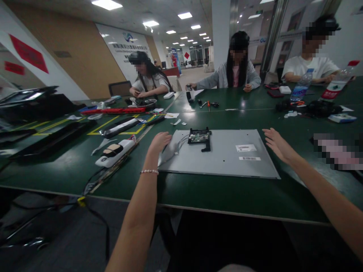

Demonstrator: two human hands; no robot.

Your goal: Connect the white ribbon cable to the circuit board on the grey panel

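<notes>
A grey panel (224,162) lies flat on the counter's (210,192) near middle, circuit board (198,136) and cables (181,141) in place; it is not yet lifted. The left hand (159,143), fingers loosely extended, is at its left edge, contact unclear; the right hand (279,145), fingers straightened and empty, is just off its right edge. A screwdriver (209,106) and co-workers (237,75) are far, ceiling lights (185,15) beyond

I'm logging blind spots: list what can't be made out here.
All head view:
Underside of the flat grey metal panel: faces the green tabletop.
Print on the white rectangular labels: too small.
Bare left hand: contact with the panel unclear; the hand covers that edge.
Glossy black object: cut off by left picture edge.
</notes>
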